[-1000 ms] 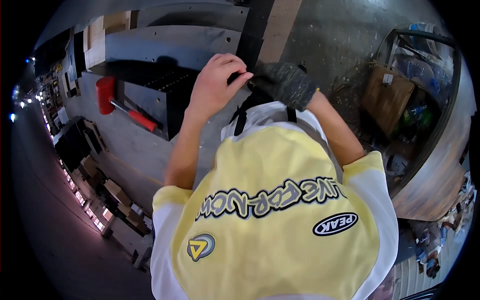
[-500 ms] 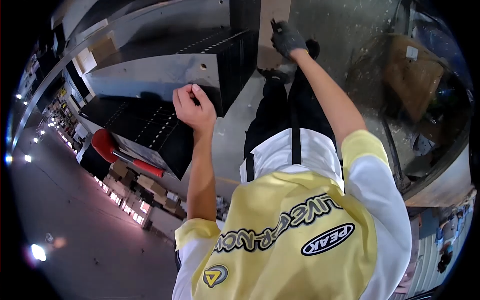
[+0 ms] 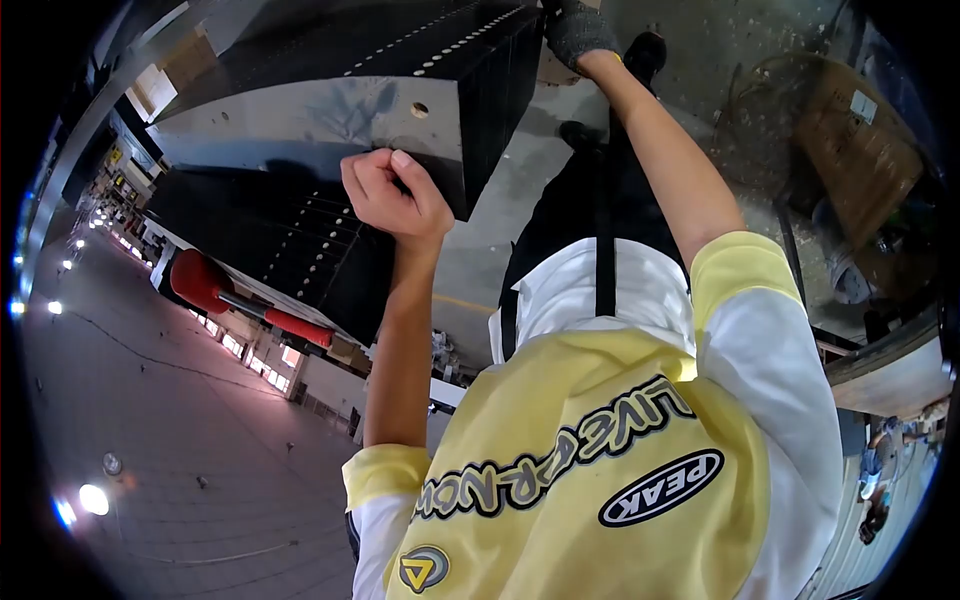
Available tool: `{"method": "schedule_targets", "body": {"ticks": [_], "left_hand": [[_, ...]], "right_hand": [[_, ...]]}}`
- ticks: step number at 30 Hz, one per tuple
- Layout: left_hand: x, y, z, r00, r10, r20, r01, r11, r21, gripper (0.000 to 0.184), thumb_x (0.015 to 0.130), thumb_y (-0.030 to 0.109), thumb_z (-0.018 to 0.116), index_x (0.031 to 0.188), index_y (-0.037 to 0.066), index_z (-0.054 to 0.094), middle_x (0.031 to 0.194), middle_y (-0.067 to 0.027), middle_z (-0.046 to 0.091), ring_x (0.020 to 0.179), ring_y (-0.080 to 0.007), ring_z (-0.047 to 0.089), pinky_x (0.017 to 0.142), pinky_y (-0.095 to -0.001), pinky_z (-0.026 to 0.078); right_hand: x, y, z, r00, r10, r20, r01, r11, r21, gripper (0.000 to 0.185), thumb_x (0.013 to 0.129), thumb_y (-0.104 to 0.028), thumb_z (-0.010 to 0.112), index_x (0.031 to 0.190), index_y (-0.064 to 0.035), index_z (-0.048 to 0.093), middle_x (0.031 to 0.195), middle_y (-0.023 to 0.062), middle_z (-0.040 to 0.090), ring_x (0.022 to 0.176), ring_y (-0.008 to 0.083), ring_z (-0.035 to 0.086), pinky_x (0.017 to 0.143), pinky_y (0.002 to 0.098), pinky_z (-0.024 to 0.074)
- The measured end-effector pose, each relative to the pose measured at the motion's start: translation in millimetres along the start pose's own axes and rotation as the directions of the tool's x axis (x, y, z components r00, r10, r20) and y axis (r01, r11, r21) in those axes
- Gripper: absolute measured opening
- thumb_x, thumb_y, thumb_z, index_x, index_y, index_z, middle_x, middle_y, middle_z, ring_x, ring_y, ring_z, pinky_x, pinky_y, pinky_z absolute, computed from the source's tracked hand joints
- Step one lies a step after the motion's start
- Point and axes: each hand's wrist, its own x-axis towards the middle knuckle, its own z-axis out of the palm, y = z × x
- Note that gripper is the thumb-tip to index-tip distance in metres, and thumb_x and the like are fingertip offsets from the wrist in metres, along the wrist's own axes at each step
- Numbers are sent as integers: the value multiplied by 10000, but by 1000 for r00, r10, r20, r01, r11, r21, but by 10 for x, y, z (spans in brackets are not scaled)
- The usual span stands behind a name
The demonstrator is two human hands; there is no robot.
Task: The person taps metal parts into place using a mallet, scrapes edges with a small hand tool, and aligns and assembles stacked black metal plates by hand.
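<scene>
The black pile (image 3: 320, 120) is already stacked, the red mallet (image 3: 205, 282) lies unheld by its lower edge, the left hand (image 3: 395, 195) beside the pile is curled closed, nothing showing, and the gloved right hand's (image 3: 580, 35) grip I cannot tell.

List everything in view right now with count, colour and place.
Perforated blocks: two, black and grey, upper left
Mallet: one, red with grey shaft, left, by the lower block
Cardboard box: one, brown, upper right
Tan panel: one, tan, top centre, mostly hidden
Lights: several, white, far left
Floor: one, grey, upper centre
Shirt: one, yellow and white, bottom
Trousers: one pair, black, centre
Shoes: two, dark, top centre
Left hand: one, bare, curled, near upper block
Right hand: one, dark-grey glove, top edge, partly cut off
</scene>
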Motion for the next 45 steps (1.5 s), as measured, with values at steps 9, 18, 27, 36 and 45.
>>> {"method": "schedule_targets", "body": {"ticks": [9, 18, 27, 36, 45], "left_hand": [[-8, -50, 10, 1000, 20, -12, -21, 999, -30, 121, 933, 83, 582, 851, 2, 547, 804, -111, 481, 636, -244, 452, 532, -361, 346], [-12, -53, 18, 1000, 30, -7, -30, 999, -30, 93, 920, 68, 568, 858, 5, 543, 822, -107, 470, 666, -238, 442, 560, -356, 351], [-32, -69, 3, 999, 33, 32, -33, 999, -1, 100, 937, 70, 557, 869, 2, 528, 837, -109, 469, 699, -236, 447, 593, -363, 353], [-31, -77, 8, 999, 37, 27, -37, 999, 7, 149, 962, 112, 553, 850, 18, 522, 811, -95, 455, 707, -235, 439, 603, -367, 344], [-23, -50, 22, 998, 64, 12, -65, 996, 53, 194, 971, 147, 543, 824, 24, 513, 804, -96, 463, 734, -258, 453, 625, -384, 358]], "right_hand": [[64, -1, 22, 1000, -6, -10, 6, 1000, 29, 317, 957, -219, 621, 1243, -82, 640, 1173, 273, 695, 1151, 453, 641, 949, 525, 530], [-137, -178, -407, 986, -90, 142, 64, 982, 177, 349, 937, -157, 637, 1282, -105, 639, 1185, 240, 706, 1126, 428, 665, 917, 503, 544], [14, -57, -170, 986, -143, 85, 144, 990, 1, 361, 940, -139, 600, 1298, -106, 632, 1176, 241, 708, 1111, 442, 667, 924, 502, 542], [17, 29, -186, 992, -113, 47, 111, 993, 43, 364, 979, -182, 544, 1325, -117, 636, 1176, 257, 703, 1109, 446, 667, 925, 510, 547], [-59, 88, -228, 925, -378, 26, 374, 922, 95, 423, 946, -171, 551, 1356, -106, 633, 1288, 234, 669, 1196, 421, 633, 1019, 481, 509]]}}
